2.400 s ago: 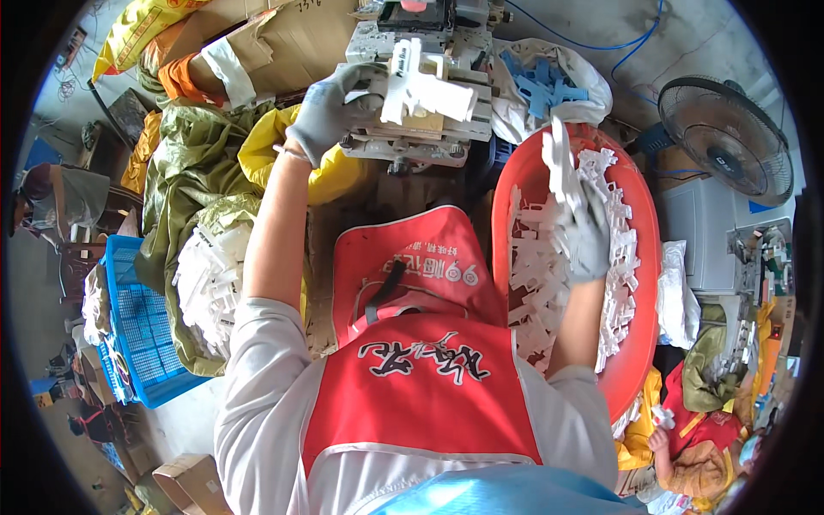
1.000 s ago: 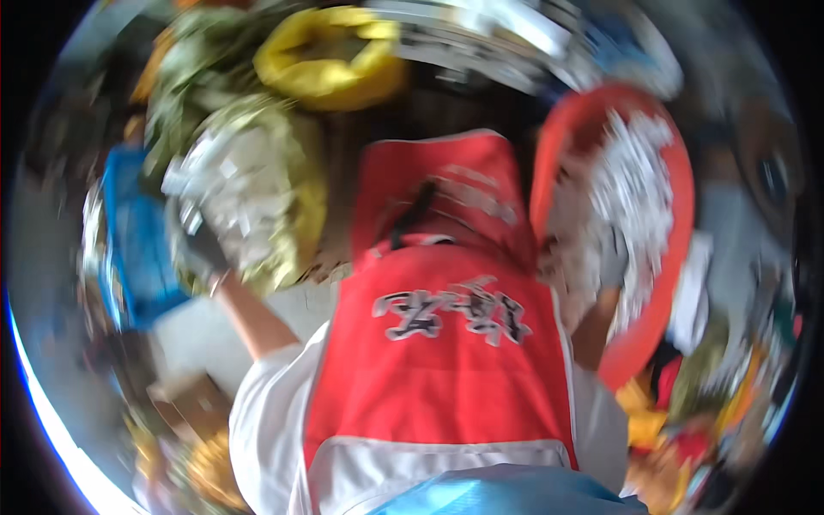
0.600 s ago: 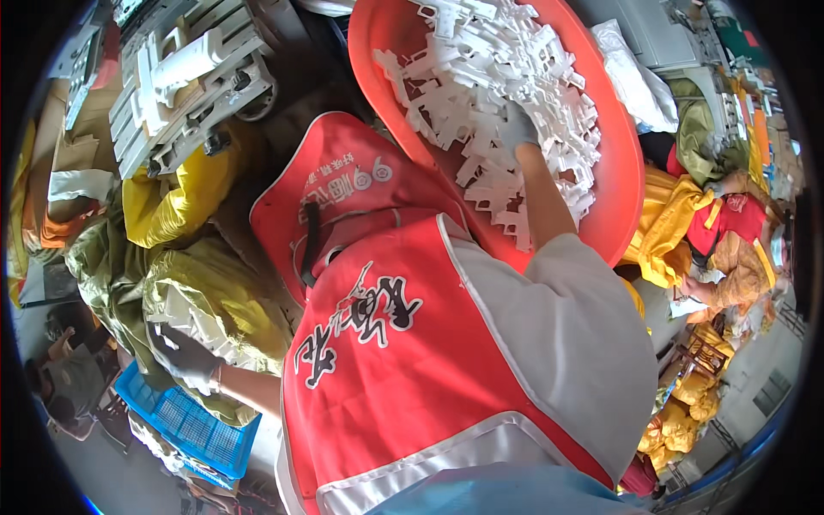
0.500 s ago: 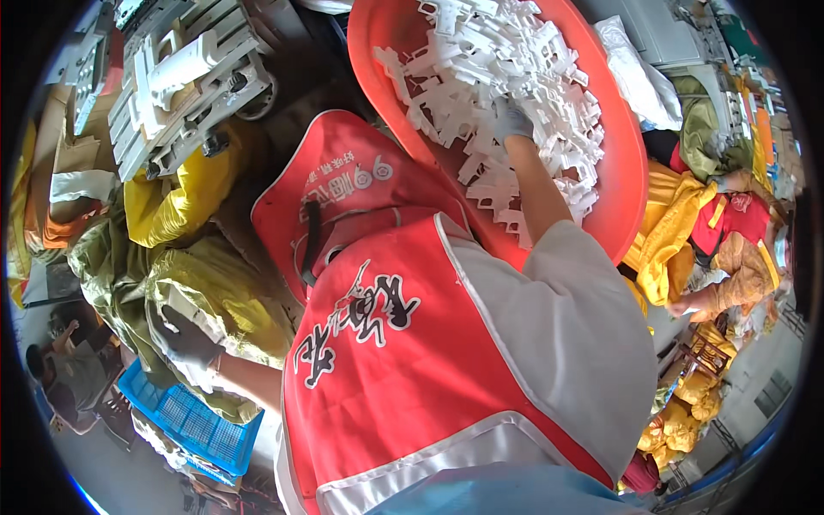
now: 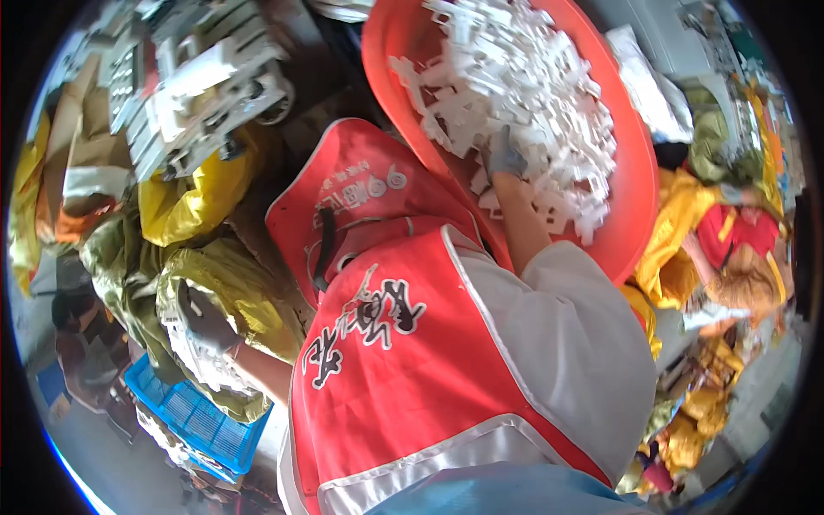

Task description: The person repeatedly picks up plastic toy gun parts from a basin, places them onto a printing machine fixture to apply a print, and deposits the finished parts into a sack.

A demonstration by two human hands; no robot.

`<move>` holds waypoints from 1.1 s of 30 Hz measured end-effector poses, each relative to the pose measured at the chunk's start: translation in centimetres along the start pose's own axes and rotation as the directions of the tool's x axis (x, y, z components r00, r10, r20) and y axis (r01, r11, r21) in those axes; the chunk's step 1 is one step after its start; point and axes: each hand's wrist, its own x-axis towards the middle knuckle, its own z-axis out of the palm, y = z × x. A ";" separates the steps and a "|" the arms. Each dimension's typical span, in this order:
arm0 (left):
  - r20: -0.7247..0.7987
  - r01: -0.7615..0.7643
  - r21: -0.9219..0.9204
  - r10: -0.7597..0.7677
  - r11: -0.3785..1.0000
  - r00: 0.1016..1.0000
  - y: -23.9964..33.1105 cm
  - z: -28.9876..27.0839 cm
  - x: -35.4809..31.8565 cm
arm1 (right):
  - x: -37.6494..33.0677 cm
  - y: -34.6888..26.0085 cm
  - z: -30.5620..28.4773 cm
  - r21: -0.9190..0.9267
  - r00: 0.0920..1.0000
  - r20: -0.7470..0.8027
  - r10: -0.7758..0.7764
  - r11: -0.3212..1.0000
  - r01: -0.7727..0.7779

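1. Hands: 2, each in 1 gray glove.
2. Left hand (image 5: 206, 324): positioned at the mouth of 1 olive sack (image 5: 249, 292), over the white pieces (image 5: 210, 365) inside. Grip state: cannot be determined; the finger ends are not clearly visible.
3. Right hand (image 5: 505, 159): positioned inside 1 red tub (image 5: 639, 206), against the heap of white pistol-shaped parts (image 5: 532, 94). Thumb stands apart from the fingers; whether the grip pinches a part cannot be determined.
4. Part quantity: tub and sack contents overlap too heavily for an exact count.
5. Machine (image 5: 232, 107): 1 unit, carrying 1 large white part (image 5: 202, 69).
6. Adjacent containers: 1 yellow sack (image 5: 193, 210) below the machine; 1 blue crate (image 5: 202, 416) beside the olive sack.
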 end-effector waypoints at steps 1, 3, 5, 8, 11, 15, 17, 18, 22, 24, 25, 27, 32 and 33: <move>0.003 0.042 -0.033 -0.042 0.999 0.999 0.7 0.5 0.7 | 1.0 1.4 2.0 -0.059 0.995 -0.096 -0.031 0.998 0.025; -0.049 -0.128 -0.042 0.126 0.991 0.991 1.8 0.8 2.1 | 1.6 0.4 2.1 -0.104 0.969 -0.196 -0.154 0.985 0.135; -0.064 -0.159 -0.127 0.152 0.979 0.986 3.7 0.5 3.4 | -2.7 -1.7 -3.8 0.131 0.995 -0.021 -0.095 0.987 0.097; -0.117 -0.266 -0.172 0.249 0.948 0.961 6.5 -0.3 6.2 | -2.2 -0.6 -4.2 0.283 0.960 -0.124 -0.250 0.919 0.275; -0.145 -0.369 -0.240 0.342 0.898 0.928 9.8 -0.3 9.5 | -2.4 -1.5 -7.2 0.726 0.869 -0.259 -0.422 0.508 0.464; -0.058 -0.578 -0.314 0.592 0.753 0.803 13.8 1.5 15.3 | -2.3 -5.3 -10.4 0.838 0.769 -0.344 -0.539 0.195 0.511; -0.057 -0.610 -0.318 0.627 0.726 0.777 14.4 3.4 17.5 | -2.6 -7.5 -12.6 0.862 0.727 -0.356 -0.587 0.093 0.498; 0.073 -0.496 -0.415 0.572 0.762 0.817 13.8 4.2 18.3 | -3.0 -8.6 -13.9 0.876 0.715 -0.346 -0.608 0.063 0.478; 0.198 -0.350 -0.525 0.511 0.776 0.836 14.1 4.6 19.7 | -6.3 -14.0 -20.8 0.948 0.725 -0.296 -0.623 -0.097 0.303; 0.107 -0.357 -0.549 0.487 0.756 0.867 13.4 4.9 19.5 | -6.5 -16.9 -23.0 0.912 0.659 -0.362 -0.659 -0.106 0.396; 0.022 -0.365 -0.569 0.457 0.737 0.889 13.1 4.8 19.4 | -6.7 -18.4 -23.9 0.871 0.589 -0.418 -0.692 -0.119 0.477; -0.063 -0.326 -0.626 0.370 0.709 0.927 12.7 3.5 18.3 | -7.6 -22.3 -25.2 0.643 0.372 -0.582 -0.723 -0.130 0.755; -0.074 -0.132 -0.706 0.113 0.695 0.991 7.0 2.2 14.4 | -9.0 -30.8 -26.1 0.060 -0.095 -0.618 -0.780 -0.168 0.984; -0.059 -0.103 -0.698 0.087 0.709 0.994 5.9 1.8 13.7 | -9.0 -31.4 -26.0 0.066 -0.088 -0.619 -0.780 -0.163 0.984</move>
